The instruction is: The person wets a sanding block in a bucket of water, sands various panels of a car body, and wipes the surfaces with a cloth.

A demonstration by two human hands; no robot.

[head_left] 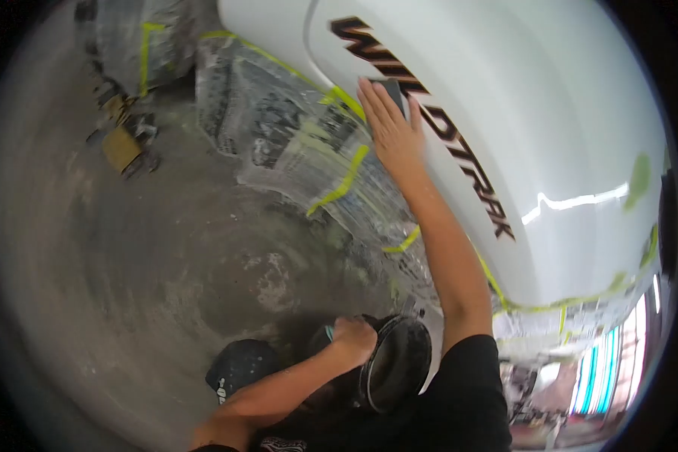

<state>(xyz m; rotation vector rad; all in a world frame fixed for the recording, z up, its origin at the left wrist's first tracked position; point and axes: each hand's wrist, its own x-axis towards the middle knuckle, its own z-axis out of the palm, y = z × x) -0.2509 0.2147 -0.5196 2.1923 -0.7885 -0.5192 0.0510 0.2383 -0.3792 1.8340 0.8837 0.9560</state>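
Note:
My right hand lies over a dark grey pad and holds it against the white vehicle panel. The fingers stretch along the pad with the thumb at its other side. Under and beside the pad run the dark, orange-edged letters on the panel, partly covered. Low in the view, my left hand is closed next to the rim of a black bucket. A small teal bit shows beside this fist; what the fingers hold is hidden.
Masking sheet with yellow-green tape hangs along the panel's lower edge. On the grey floor, a yellowish block lies among small dark items at upper left. A dark rounded item with white lettering is at the bottom left.

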